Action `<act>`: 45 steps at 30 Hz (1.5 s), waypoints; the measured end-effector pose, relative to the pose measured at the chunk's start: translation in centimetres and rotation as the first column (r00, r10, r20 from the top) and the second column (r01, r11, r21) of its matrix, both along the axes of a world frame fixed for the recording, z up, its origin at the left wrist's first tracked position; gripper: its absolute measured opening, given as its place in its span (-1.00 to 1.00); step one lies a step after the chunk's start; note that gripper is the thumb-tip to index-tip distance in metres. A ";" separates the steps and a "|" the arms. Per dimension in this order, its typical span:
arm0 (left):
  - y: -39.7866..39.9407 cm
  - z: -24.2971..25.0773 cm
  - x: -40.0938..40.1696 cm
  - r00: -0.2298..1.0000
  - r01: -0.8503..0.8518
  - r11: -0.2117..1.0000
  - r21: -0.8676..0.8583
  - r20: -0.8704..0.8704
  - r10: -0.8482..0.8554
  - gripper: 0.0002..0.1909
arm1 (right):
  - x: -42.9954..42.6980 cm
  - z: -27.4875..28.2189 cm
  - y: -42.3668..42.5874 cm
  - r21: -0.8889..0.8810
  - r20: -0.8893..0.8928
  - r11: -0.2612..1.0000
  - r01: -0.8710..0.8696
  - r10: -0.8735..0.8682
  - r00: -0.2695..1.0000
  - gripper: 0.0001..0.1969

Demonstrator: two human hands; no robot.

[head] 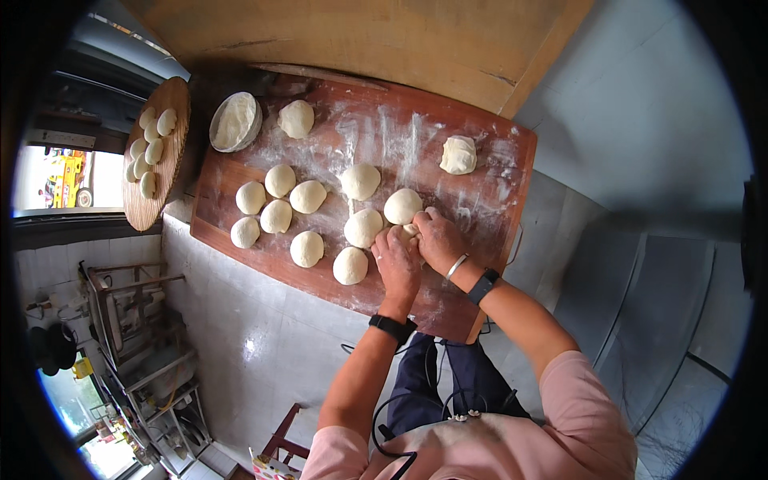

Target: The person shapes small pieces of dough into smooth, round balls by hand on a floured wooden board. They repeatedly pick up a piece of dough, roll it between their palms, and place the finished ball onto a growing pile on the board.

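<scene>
My left hand [398,262] and my right hand [440,240] meet over a small piece of dough [410,231], mostly hidden, with the fingers of both hands pressed on it. Just beyond it lies a round dough ball [402,206], and another dough ball [363,228] sits beside my left fingers. Several more balls are spread over the left half of the floured wooden table [384,150]. A larger dough lump [296,119] rests at the far left, and a folded dough piece [459,155] lies at the far right.
A bowl of flour [236,122] stands at the table's far left corner. Beyond the left end, a round woven tray [171,150] holds several dough pieces. A wooden panel [372,36] borders the far side. Black cables [384,414] hang before my body. Metal racks [144,336] stand at lower left.
</scene>
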State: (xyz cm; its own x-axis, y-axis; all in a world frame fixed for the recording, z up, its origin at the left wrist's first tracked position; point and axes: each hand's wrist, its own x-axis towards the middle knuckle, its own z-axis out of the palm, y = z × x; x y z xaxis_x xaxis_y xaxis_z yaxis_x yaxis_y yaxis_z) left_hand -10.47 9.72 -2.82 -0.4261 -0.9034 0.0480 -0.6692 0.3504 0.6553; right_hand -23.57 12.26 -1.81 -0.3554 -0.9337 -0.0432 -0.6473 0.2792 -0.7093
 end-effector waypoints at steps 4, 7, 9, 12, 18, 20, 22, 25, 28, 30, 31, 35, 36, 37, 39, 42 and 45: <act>0.7 0.9 1.0 0.998 0.033 0.997 0.065 -0.051 -0.029 -0.38 | -1.6 -1.3 -1.5 -0.107 -0.046 0.984 0.140 -0.146 0.988 -0.80; 0.9 0.5 1.9 0.972 0.039 0.983 0.180 -0.235 0.005 -0.43 | -3.2 -1.1 -2.5 -0.184 -0.063 0.964 0.191 -0.206 0.977 -0.71; 1.1 0.4 2.5 0.938 0.004 0.943 0.334 -0.328 0.112 -0.48 | -3.5 -0.8 -2.2 -0.180 -0.076 0.976 0.125 -0.140 0.987 -0.76; 0.6 -0.6 3.5 0.861 -0.015 0.880 0.475 -0.441 0.252 -0.56 | -1.6 -0.6 1.2 -0.245 -0.076 0.969 -0.019 0.000 0.997 -0.72; 1.2 1.5 2.7 0.962 0.120 0.975 0.185 -0.264 -0.069 -0.60 | -1.6 0.4 6.3 -0.166 0.152 0.985 -0.052 0.078 0.985 -0.61; 1.5 1.6 2.8 0.983 0.086 0.984 0.156 -0.174 -0.058 -0.60 | -1.4 -0.1 5.4 -0.104 0.270 0.991 0.087 -0.056 0.961 -0.61; 0.7 1.8 2.1 0.991 0.071 0.988 0.135 -0.126 -0.054 -0.60 | -2.0 -1.8 4.0 -0.084 0.169 0.996 0.028 -0.013 0.986 -0.64; -0.4 1.4 1.3 0.999 0.019 0.995 0.100 -0.039 -0.015 -0.63 | -2.3 -1.6 1.6 -0.040 0.026 0.999 -0.028 0.029 0.999 -0.76; -1.0 0.4 1.2 0.998 0.048 0.982 0.181 -0.036 -0.042 -0.71 | -1.4 -1.4 1.0 0.084 -0.239 0.996 0.041 -0.020 0.971 -0.87; -1.0 0.1 2.4 0.987 0.150 0.979 0.141 -0.074 -0.140 -0.74 | -0.7 -1.2 2.4 0.229 -0.230 0.970 -0.078 0.132 0.964 -0.91; -0.6 0.1 2.1 0.988 0.147 0.979 0.138 -0.076 -0.138 -0.74 | -0.8 -0.1 3.3 0.283 -0.197 0.946 -0.159 0.220 0.955 -0.91; 2.6 -2.3 -0.2 0.995 -0.053 0.964 0.262 -0.071 0.074 -0.75 | -0.7 -3.9 6.7 0.120 -0.152 0.980 -0.159 0.176 0.973 -0.91; 3.2 -2.5 -0.9 0.996 -0.043 0.978 0.202 -0.071 0.058 -0.75 | -1.1 -4.3 6.5 0.084 -0.145 0.994 -0.070 0.082 0.986 -0.92; 4.0 -2.5 -1.6 0.997 -0.030 0.990 0.138 -0.067 0.040 -0.74 | -1.4 -4.5 6.3 0.045 -0.132 0.999 0.021 -0.015 0.991 -0.91; 3.9 -3.3 -2.5 0.992 -0.044 0.998 0.036 -0.117 0.048 -0.74 | -2.8 -6.2 4.8 0.004 -0.104 0.999 0.051 -0.050 0.993 -0.93; 2.3 -2.4 -2.3 0.975 -0.086 0.995 0.057 -0.198 0.095 -0.72 | -3.1 -4.1 2.3 0.004 -0.104 1.000 -0.009 0.010 0.995 -0.93; 1.4 0.0 -2.3 0.913 -0.225 0.923 0.311 -0.263 0.311 -0.72 | -0.9 -1.2 2.5 0.110 -0.217 0.991 -0.076 0.098 0.971 -0.89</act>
State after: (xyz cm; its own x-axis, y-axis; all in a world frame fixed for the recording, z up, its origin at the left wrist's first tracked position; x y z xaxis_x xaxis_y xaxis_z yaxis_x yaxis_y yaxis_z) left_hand -12.74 11.07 -2.86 -0.1698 -0.9775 -0.1254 -0.4678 -0.0321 0.8832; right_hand -24.45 14.80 -3.04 -0.2844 -0.9563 -0.0677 -0.8101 0.2775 -0.5164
